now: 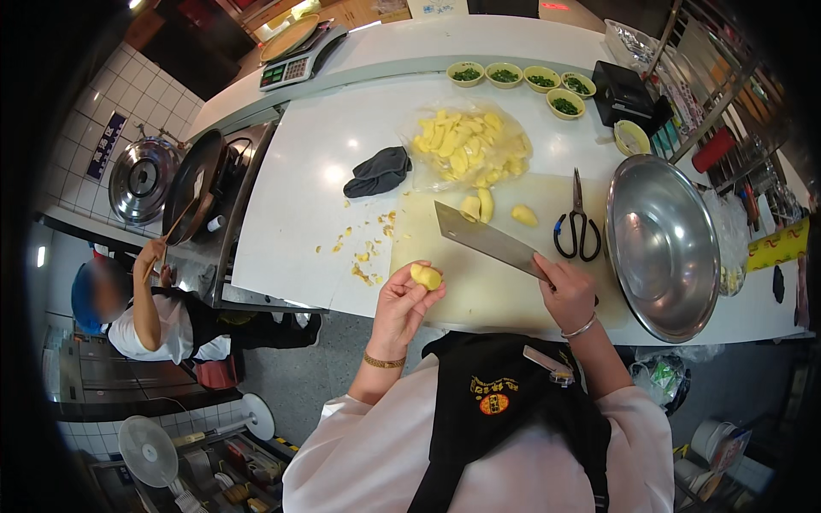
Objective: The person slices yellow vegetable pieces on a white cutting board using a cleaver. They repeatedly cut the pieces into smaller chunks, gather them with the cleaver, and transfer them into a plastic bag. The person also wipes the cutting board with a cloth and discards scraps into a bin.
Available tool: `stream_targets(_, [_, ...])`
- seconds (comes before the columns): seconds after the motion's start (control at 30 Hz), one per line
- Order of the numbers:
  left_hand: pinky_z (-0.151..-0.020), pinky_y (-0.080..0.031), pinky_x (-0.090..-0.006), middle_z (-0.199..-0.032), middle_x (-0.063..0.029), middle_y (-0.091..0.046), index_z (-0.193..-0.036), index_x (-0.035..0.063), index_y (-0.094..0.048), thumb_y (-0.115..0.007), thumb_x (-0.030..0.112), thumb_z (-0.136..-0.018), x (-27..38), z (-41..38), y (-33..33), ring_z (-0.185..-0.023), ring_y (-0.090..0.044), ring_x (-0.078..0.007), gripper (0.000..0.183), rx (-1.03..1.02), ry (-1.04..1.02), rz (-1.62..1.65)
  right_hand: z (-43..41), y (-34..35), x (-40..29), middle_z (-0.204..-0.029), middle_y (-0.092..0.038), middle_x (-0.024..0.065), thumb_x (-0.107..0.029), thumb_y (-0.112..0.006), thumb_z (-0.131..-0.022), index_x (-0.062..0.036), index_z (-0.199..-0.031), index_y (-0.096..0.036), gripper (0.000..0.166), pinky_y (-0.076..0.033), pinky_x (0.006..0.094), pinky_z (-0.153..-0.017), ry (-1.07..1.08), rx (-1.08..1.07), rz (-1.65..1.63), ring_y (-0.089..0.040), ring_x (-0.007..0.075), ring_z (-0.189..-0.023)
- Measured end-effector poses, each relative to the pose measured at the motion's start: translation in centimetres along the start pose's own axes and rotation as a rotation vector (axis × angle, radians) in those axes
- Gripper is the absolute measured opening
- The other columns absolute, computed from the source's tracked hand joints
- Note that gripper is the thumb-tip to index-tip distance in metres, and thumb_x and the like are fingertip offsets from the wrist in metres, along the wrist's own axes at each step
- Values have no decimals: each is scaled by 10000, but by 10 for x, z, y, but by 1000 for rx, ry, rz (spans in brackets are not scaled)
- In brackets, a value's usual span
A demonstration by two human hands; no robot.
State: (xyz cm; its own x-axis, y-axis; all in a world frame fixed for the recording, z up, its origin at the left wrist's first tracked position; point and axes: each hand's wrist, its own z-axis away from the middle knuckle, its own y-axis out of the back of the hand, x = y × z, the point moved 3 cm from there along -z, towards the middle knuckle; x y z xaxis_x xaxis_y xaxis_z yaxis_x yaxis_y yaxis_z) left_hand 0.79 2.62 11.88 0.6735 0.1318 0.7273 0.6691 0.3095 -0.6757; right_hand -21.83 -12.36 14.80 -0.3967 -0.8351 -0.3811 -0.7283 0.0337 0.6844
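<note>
Between the fingers and thumb of my left hand (404, 304) is a peeled yellow piece (425, 276), which looks like ginger, raised over the near edge of a pale cutting board (474, 301). My right hand (567, 288) grips the handle of a cleaver (487, 247), its broad blade slanting up and left across the board. Just beyond the blade lie more peeled pieces (485, 205), and a single one (524, 215) rests to their right. A clear plastic bag heaped with yellow pieces (471, 144) sits behind the board.
Black-handled scissors (578, 224) and a large steel bowl (664, 247) are on the right. Peel scraps (364, 256) and a dark cloth (378, 172) lie left. Several small bowls of chopped greens (541, 78) stand at the back. A co-worker (173, 314) holds chopsticks at a wok (192, 186).
</note>
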Motion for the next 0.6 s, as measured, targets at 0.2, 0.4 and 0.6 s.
stream_targets(0.2, [-906,-475,-355,-1236,-89,-557,-1273,18,-497,-576,159,-911,-19,-12,-13,-1099,-543,-209,396,-192,-24,229,-8,6,-35,-596,-489,43,-58,-709,-691,-76,-978,-687,289,-402,330,-452,52,-17,-178,-511,208,-495])
stream_targets(0.4, [-1002,-423,-408,-1319,-151,-491,-1336,15,-417,-497,359,-942,-31,-6,-2,-1196,-489,-270,529,-38,-51,131,-11,8,-62,-592,-418,22,-56,-669,-683,-33,-966,-679,285,-401,286,-452,329,12,-7,-476,163,-508])
stream_targets(0.6, [-999,-421,-423,-1274,-172,-517,-1287,27,-456,-525,364,-921,-34,-10,-8,-1165,-511,-287,502,-116,-62,224,-11,13,-67,-582,-443,16,-54,-712,-697,-36,-953,-679,259,-373,292,-426,338,-7,-11,-469,165,-481])
